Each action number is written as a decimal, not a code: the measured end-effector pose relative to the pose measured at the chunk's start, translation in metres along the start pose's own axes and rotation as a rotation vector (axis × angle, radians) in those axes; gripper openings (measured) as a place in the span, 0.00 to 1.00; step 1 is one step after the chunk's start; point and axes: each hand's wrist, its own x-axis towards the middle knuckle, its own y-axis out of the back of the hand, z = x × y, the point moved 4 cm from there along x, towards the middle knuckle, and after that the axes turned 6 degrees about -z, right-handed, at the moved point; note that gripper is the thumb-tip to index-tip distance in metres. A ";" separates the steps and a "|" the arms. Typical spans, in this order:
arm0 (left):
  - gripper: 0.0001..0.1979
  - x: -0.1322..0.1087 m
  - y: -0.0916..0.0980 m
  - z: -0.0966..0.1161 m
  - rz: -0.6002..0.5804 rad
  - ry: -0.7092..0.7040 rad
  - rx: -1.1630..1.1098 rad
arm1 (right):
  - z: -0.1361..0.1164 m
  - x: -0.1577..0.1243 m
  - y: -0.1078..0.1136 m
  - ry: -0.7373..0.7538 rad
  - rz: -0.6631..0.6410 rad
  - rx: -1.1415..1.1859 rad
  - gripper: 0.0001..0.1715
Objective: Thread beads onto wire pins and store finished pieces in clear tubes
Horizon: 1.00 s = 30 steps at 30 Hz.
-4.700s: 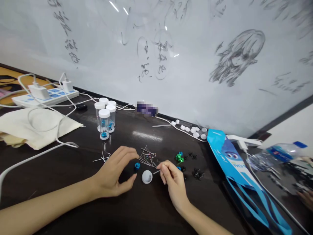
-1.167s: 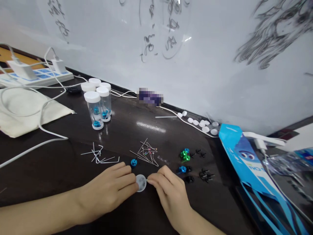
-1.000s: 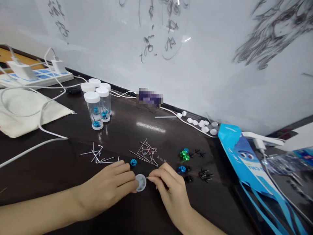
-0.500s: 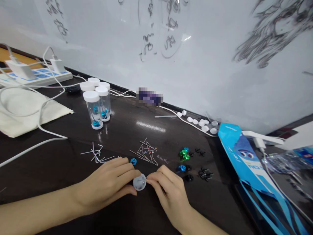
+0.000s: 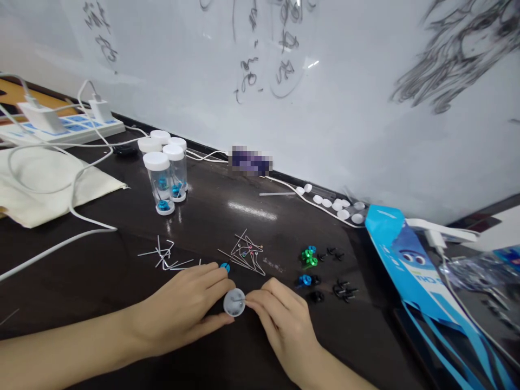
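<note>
Between my hands is a small round translucent container (image 5: 234, 303), seen from above, with small dark bits and a thin grey piece visible inside. My left hand (image 5: 184, 300) holds it from the left between thumb and fingers. On its right side, the thumb and forefinger of my right hand (image 5: 282, 319) are pinched together at the rim, on a thin piece that reaches into the container. A blue knurled part (image 5: 225, 268) lies just beyond my left fingers. Thin bent wires with small coloured ends (image 5: 247, 253) lie behind it, and several hex keys (image 5: 164, 257) are to the left.
Capped clear tubes (image 5: 158, 181) with blue parts stand at the back left. Green thumb nuts (image 5: 310, 259) and black screws (image 5: 344, 291) lie right of my hands. White caps (image 5: 339, 205) sit along the whiteboard. A blue bag (image 5: 402, 254) and white cables (image 5: 77, 216) flank the area.
The whole view has shifted slightly, so things appear a little to the right. Both hands keep their hold at the container; the thin piece inside appears at a slightly different angle.
</note>
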 end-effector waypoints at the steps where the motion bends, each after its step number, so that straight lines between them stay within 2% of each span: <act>1: 0.11 0.000 0.000 0.000 0.000 0.005 0.000 | 0.000 0.000 0.000 0.000 0.001 0.001 0.11; 16: 0.10 -0.001 0.000 0.001 0.017 -0.030 -0.008 | 0.001 0.000 -0.001 -0.002 -0.009 -0.006 0.11; 25: 0.10 0.000 0.000 0.001 0.032 -0.057 -0.028 | 0.000 0.001 -0.002 0.016 -0.059 0.019 0.11; 30: 0.10 0.000 0.000 0.002 0.029 -0.056 -0.021 | -0.002 0.002 0.002 -0.003 -0.003 -0.020 0.12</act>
